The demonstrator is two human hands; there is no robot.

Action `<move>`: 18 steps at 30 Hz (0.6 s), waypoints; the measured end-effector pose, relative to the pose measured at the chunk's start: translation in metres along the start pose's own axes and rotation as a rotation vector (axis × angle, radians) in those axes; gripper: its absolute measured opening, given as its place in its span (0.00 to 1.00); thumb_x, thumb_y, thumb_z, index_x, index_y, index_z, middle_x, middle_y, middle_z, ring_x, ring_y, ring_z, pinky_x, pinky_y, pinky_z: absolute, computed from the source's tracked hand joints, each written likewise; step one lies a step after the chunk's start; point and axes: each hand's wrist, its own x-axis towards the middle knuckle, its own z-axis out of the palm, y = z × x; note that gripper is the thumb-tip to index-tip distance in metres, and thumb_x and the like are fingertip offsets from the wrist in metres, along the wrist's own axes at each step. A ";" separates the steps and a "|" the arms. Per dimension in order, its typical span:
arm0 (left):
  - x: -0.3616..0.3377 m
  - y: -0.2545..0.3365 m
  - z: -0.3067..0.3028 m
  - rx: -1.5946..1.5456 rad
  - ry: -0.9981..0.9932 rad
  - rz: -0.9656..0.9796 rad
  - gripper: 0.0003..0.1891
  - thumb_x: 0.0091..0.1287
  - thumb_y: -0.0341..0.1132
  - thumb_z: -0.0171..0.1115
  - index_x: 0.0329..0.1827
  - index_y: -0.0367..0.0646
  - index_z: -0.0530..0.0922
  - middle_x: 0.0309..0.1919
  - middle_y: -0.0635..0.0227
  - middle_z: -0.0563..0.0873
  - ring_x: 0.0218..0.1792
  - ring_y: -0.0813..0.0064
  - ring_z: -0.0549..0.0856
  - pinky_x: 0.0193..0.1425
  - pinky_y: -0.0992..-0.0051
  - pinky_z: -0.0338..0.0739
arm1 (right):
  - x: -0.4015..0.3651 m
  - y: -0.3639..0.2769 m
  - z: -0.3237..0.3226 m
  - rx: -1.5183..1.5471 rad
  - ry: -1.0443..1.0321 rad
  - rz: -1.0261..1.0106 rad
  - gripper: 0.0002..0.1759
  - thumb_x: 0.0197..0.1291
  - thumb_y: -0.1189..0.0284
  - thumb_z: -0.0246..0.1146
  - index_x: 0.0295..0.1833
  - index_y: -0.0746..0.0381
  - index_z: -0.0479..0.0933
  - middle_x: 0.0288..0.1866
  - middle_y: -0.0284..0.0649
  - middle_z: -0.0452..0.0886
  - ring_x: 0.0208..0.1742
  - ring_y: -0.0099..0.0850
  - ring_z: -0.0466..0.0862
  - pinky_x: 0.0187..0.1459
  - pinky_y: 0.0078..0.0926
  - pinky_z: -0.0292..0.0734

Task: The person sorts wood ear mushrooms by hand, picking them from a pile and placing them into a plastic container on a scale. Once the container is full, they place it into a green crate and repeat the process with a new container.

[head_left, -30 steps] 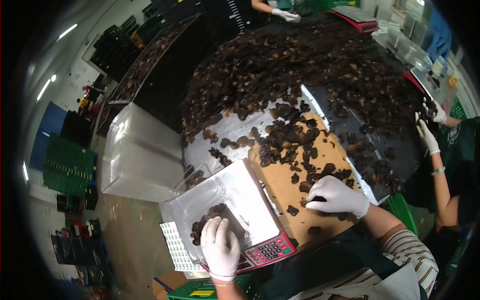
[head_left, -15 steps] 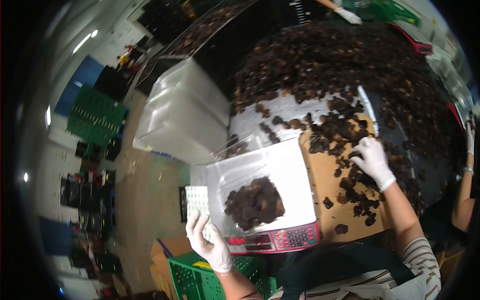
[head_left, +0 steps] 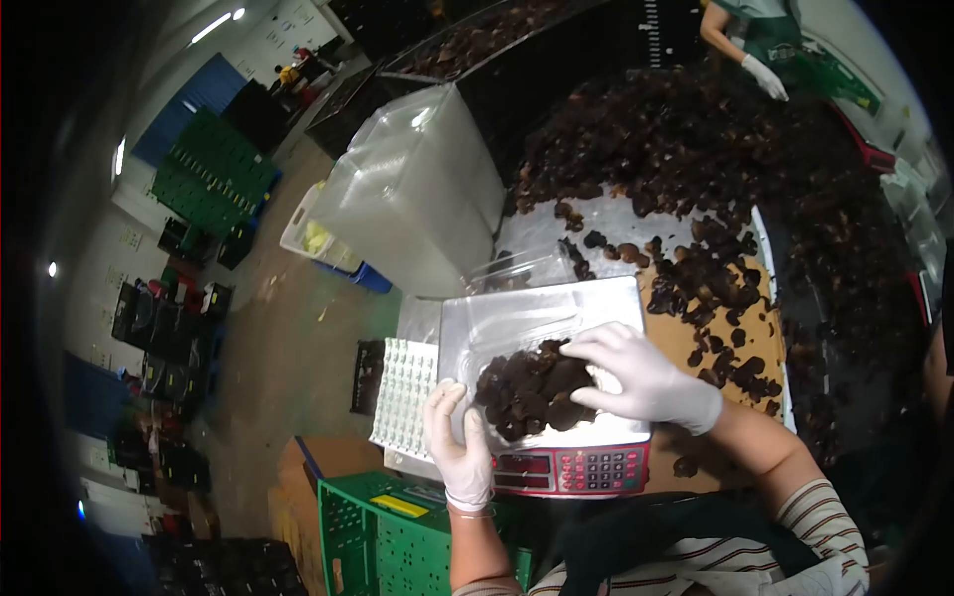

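Note:
Dark brown mushrooms that look like wood ear point(head_left: 527, 392) lie heaped in a clear plastic tray point(head_left: 497, 348). The tray sits on the metal top of a scale point(head_left: 621, 298) with a red keypad front. My right hand point(head_left: 641, 382), in a white glove, reaches over the heap's right side. Its fingers and thumb are apart, at the mushrooms, and the fingertips partly hide what they touch. My left hand point(head_left: 459, 447), gloved too, is upright at the tray's left edge with thumb and fingers spread. Whether it touches the tray is hard to tell.
Loose mushrooms point(head_left: 711, 278) lie on brown board point(head_left: 666, 343) at the right, with a large heap point(head_left: 676, 139) behind. Stacked clear trays point(head_left: 407, 189) stand back left. A sheet of labels point(head_left: 405, 397) and a green crate point(head_left: 378, 551) are nearby. A co-worker's gloved hand point(head_left: 765, 77) is at the far side.
My right hand has moved left from the loose mushrooms on the board to the tray. My left hand has come closer to the tray's edge. The camera view has shifted.

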 end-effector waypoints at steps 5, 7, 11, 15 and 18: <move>-0.005 0.004 0.004 -0.074 -0.069 -0.063 0.17 0.61 0.20 0.56 0.54 0.33 0.76 0.55 0.54 0.75 0.60 0.58 0.74 0.67 0.65 0.66 | -0.023 0.024 -0.024 -0.037 0.123 0.174 0.17 0.58 0.65 0.64 0.50 0.62 0.77 0.45 0.41 0.79 0.51 0.41 0.77 0.55 0.35 0.70; -0.007 -0.008 0.002 -0.003 -0.100 -0.017 0.15 0.63 0.21 0.55 0.54 0.33 0.76 0.55 0.54 0.75 0.60 0.58 0.74 0.67 0.65 0.65 | -0.052 0.053 -0.042 -0.255 0.167 0.401 0.16 0.57 0.64 0.63 0.47 0.63 0.79 0.43 0.44 0.80 0.48 0.43 0.78 0.51 0.38 0.73; -0.003 -0.008 0.007 0.008 -0.122 0.011 0.15 0.64 0.24 0.55 0.54 0.32 0.75 0.56 0.53 0.74 0.59 0.58 0.74 0.67 0.64 0.65 | -0.115 0.104 -0.058 -0.614 0.294 0.806 0.14 0.56 0.64 0.65 0.45 0.60 0.79 0.42 0.44 0.79 0.50 0.43 0.78 0.49 0.39 0.76; 0.004 0.000 0.012 0.028 -0.132 0.002 0.15 0.65 0.25 0.57 0.55 0.32 0.75 0.56 0.53 0.74 0.59 0.57 0.73 0.67 0.63 0.65 | -0.151 0.123 -0.056 -0.578 0.138 0.713 0.14 0.56 0.71 0.66 0.48 0.60 0.80 0.38 0.40 0.79 0.40 0.36 0.81 0.43 0.33 0.77; 0.004 -0.002 0.006 0.087 -0.116 0.039 0.15 0.65 0.26 0.58 0.55 0.32 0.75 0.56 0.52 0.74 0.59 0.57 0.73 0.67 0.62 0.64 | -0.154 0.119 -0.066 0.119 0.255 1.042 0.17 0.57 0.73 0.67 0.52 0.61 0.79 0.34 0.34 0.79 0.33 0.23 0.79 0.38 0.22 0.76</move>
